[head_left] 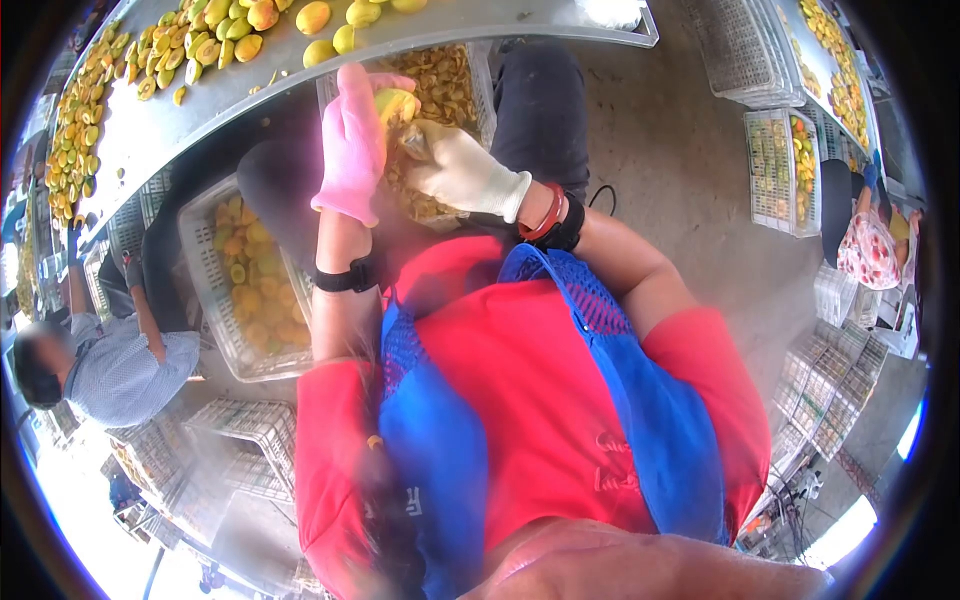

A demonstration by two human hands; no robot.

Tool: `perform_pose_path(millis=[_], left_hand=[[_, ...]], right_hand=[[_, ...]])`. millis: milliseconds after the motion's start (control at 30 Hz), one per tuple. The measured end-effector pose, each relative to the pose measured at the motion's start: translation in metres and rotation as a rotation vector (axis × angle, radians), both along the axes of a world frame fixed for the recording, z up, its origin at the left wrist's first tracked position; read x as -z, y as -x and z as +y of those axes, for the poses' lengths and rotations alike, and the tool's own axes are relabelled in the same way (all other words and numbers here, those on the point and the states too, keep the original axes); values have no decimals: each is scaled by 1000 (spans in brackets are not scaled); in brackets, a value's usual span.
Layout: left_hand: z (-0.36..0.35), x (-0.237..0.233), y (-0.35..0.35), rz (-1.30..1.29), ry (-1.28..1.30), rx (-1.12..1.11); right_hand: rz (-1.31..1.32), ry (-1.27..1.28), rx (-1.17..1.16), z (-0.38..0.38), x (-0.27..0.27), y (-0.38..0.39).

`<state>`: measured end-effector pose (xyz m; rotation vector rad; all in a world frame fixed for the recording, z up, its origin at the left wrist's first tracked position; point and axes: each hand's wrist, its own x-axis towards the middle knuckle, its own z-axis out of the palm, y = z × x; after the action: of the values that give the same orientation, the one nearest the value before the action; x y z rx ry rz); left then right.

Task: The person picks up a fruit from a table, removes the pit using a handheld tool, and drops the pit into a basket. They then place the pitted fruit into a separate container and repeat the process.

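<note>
My left hand (352, 145), in a pink glove, is closed round a yellow mango (397, 104). My right hand (455, 170), in a white glove, has its fingers curled together against the mango's lower side. What it holds is too small and blurred to name. Both hands are above a crate (484, 85) filled with yellow-brown peels and scraps (440, 75). Just beyond them, mangoes and mango pieces (225, 30) lie on the metal table (215, 110).
A crate (192, 290) of mangoes stands at the left, near a seated person (135, 365). Stacked crates (740, 60) and a crate with mangoes (765, 195) are at the right, with another person (868, 245) beyond. Empty-looking crates (250, 415) stand lower left.
</note>
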<state>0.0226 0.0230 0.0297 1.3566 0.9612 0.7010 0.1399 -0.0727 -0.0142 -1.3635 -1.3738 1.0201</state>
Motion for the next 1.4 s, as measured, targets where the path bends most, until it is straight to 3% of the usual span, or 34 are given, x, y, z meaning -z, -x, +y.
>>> perform_pose_path(millis=[100, 167, 233, 300, 400, 467, 533, 633, 767, 900, 1000, 1100, 1133, 1267, 1400], left_hand=[[0, 11, -4, -243, -169, -3], [-9, 16, -8, -274, -339, -74], [-13, 17, -11, -262, -402, -154], [-14, 17, -13, -292, -358, -213], [-15, 9, -10, -247, -212, -245], [-18, 2, -9, -276, -88, -257], [-17, 4, -9, -255, -98, -265], [-15, 4, -7, -228, -135, -261], [-13, 3, -2, -192, -35, -209], [-10, 16, 3, -268, -76, -180], [-10, 11, 4, -283, -44, -173], [-13, 11, 6, -280, -86, -142], [-9, 19, 9, -280, -132, -111], [-13, 24, 13, -473, -218, 58], [-7, 15, 17, -444, -55, 142]], right_hand=[[183, 127, -2, 4, -17, -5], [318, 277, -1, 4, -41, -8], [326, 185, -52, 5, -38, -7], [400, 66, -110, 12, -21, -1], [446, 375, -227, 5, -39, -12], [243, -64, -199, 12, -6, -4], [212, -55, -231, 12, -26, -4], [360, 408, -333, 5, -64, -16], [334, 424, -336, 4, -62, -15], [643, 618, -467, 7, -48, -19], [102, 332, -309, 3, -55, -11], [244, 201, -305, 3, -41, -3], [384, 543, -381, 1, -51, -11], [797, 669, -570, -6, -41, -7], [725, 666, -477, -6, -47, -1]])
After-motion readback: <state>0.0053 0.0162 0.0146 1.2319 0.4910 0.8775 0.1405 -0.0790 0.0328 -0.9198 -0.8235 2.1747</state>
